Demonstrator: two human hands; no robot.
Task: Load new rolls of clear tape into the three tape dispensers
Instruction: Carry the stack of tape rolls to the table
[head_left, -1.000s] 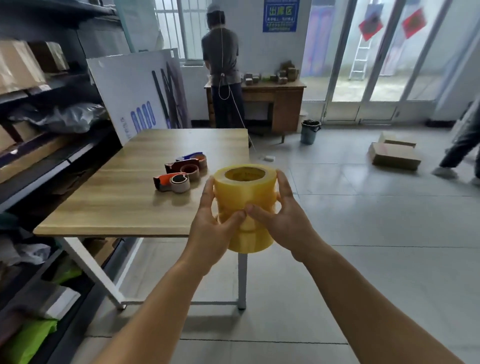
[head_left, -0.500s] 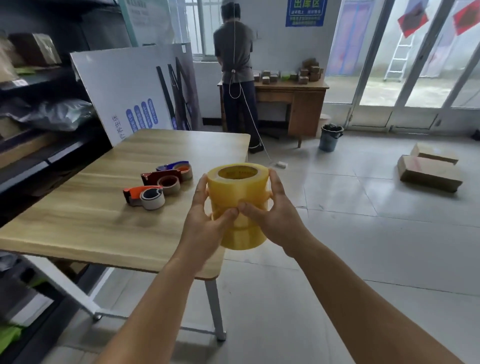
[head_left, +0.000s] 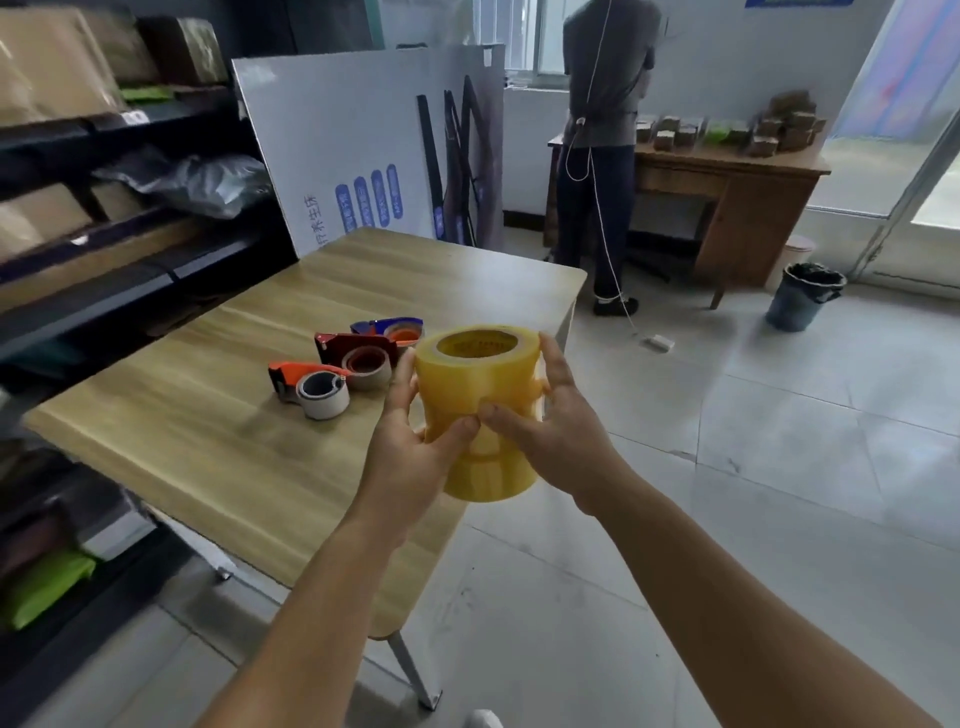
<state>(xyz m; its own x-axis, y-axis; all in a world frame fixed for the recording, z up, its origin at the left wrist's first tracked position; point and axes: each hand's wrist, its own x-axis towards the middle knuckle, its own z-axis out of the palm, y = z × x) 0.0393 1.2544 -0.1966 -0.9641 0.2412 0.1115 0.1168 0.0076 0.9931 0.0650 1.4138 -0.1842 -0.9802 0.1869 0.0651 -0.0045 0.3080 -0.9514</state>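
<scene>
**Stack of tape rolls carried in both hands at the dispensers' edge of the surface**

The stack of tape rolls (head_left: 480, 410) stands upright between the left hand (head_left: 415, 447) and the right hand (head_left: 556, 431), held in the air over the near right edge of the wooden surface (head_left: 208, 441). The fingers of each hand curl round opposite sides of the stack, and the two thumbs press its near face, almost meeting. This two-sided clasp probably keeps the stacked rolls from sliding apart, since they seem only to sit on one another.

Just left of the stack, three dispensers lie in a row on the surface: the orange dispenser (head_left: 306, 379) nearest, the red dispenser (head_left: 358, 353) behind it, the blue dispenser (head_left: 389, 328) farthest. Each carries what looks like a bare core, so none appears loaded yet. Setting the stack down beside them would free a hand for the first swap.
</scene>
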